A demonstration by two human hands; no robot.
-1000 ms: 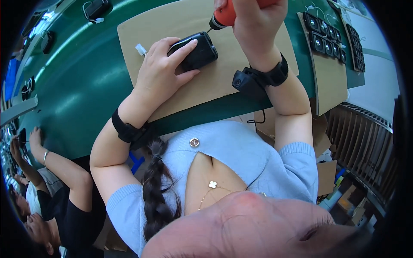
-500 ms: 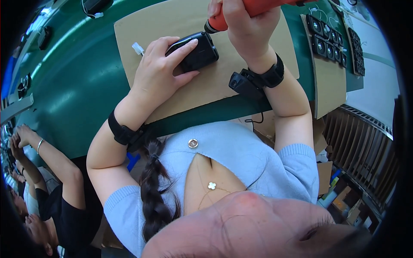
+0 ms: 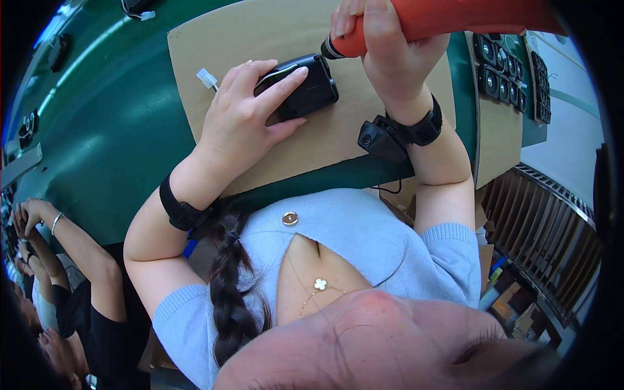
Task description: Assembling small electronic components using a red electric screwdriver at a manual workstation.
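Observation:
My left hand (image 3: 242,112) holds a black plastic box-shaped case (image 3: 313,90), with a finger and the thumb laid over its near face. The case rests on a sheet of brown cardboard (image 3: 364,123). A white plug connector (image 3: 207,78) on a wire lies beside the back of that hand. My right hand (image 3: 398,65) is wrapped round a red power screwdriver (image 3: 478,16), whose body points off to the upper right. Its dark nose meets the far right corner of the case; the bit and any screw there are hidden.
Several black speaker units (image 3: 497,71) stand on another cardboard sheet at the right. The green tabletop (image 3: 117,143) stretches left, with small black parts (image 3: 60,52) on it. Another person's arm (image 3: 84,247) reaches in at the lower left. A slatted rack (image 3: 533,227) stands lower right.
The screwdriver and my right hand have shifted right and slightly nearer, and more of the tool's red body shows. My left hand and the case have moved slightly in the picture.

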